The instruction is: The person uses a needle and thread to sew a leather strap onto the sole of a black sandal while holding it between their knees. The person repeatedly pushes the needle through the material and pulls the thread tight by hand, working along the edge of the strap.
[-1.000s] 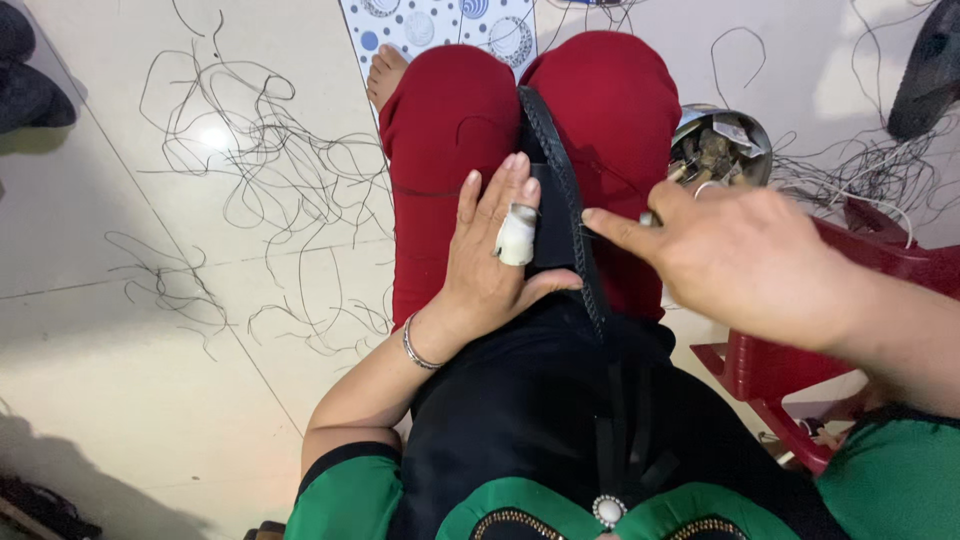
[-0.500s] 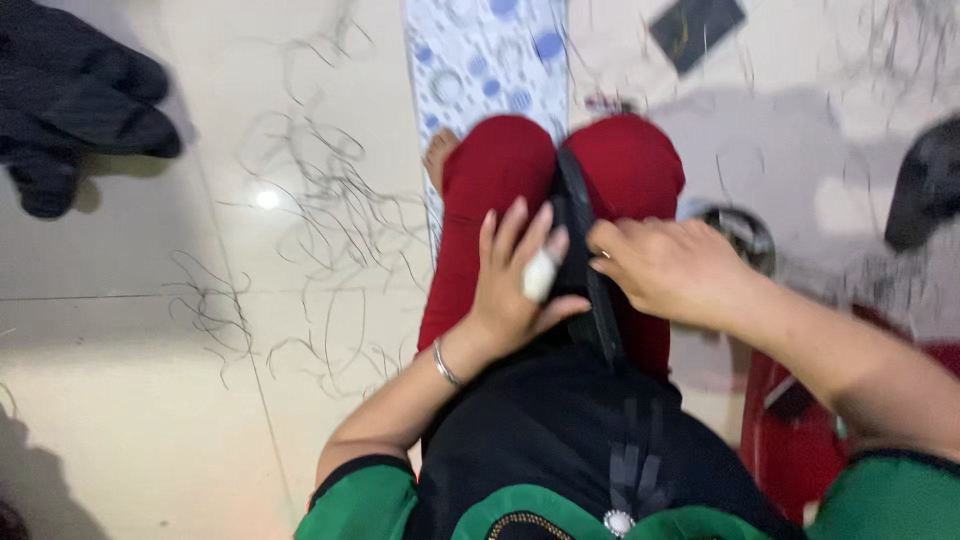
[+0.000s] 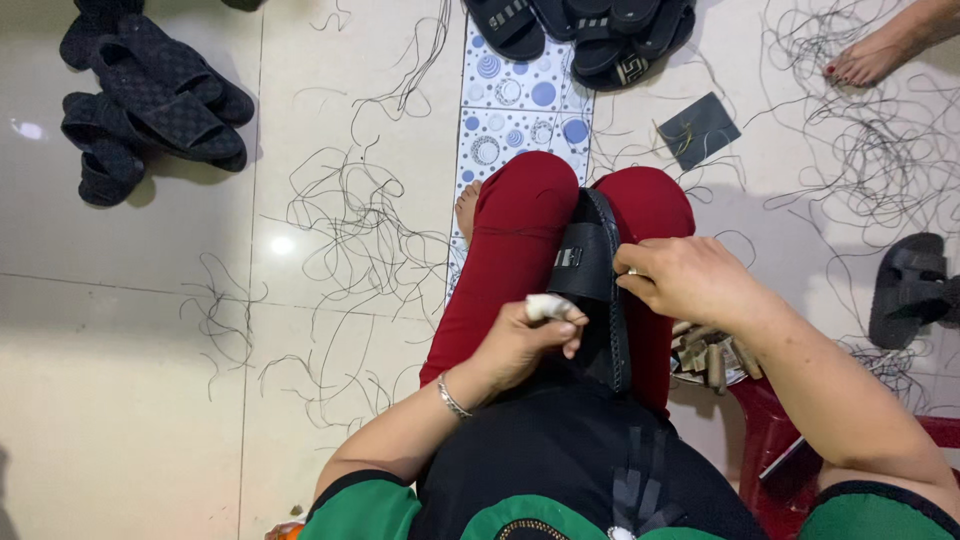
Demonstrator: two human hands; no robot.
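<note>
Sandal [image 3: 590, 290] is wedged on edge between the red-clad knees, so it is braced and both hands are freed for work on its rim. It is steadied from the near side by the left hand [image 3: 520, 340], curled closed against the strap, one finger bandaged. The upper edge is pinched by the right hand [image 3: 685, 280], fingers closed on it. Compared with half a second ago, the left fingers are folded rather than spread, and more floor [image 3: 130, 380], with loose black threads [image 3: 350, 210], is seen.
</note>
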